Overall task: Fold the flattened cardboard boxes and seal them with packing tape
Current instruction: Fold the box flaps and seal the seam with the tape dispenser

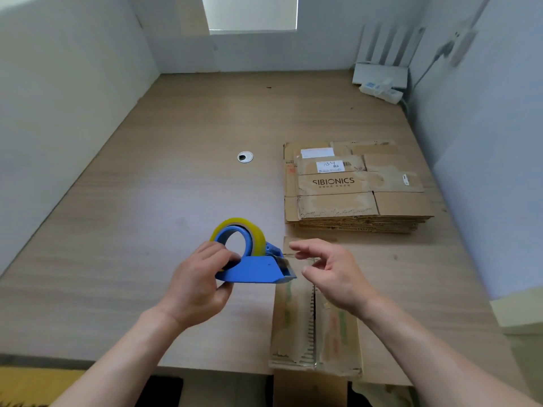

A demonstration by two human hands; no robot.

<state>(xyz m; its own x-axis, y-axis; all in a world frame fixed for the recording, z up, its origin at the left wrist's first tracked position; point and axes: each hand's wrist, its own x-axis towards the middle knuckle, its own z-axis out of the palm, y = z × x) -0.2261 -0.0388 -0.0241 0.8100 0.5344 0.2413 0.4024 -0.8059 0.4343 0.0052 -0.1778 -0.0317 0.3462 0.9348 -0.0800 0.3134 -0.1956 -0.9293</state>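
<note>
White partition walls box in the wood-grain counter point(147, 201), where my left hand point(199, 286) is clamped on the blue tape dispenser point(255, 268) and my right hand point(332, 271) hangs loose and empty just beside its cutter end. Under the right hand lies the cardboard box point(293, 318), flaps closed, with the stack of flattened boxes point(352, 189) beyond. I judge the dispenser light and rigid, its tape end thin and clingy, best pinched at the cutter.
</note>
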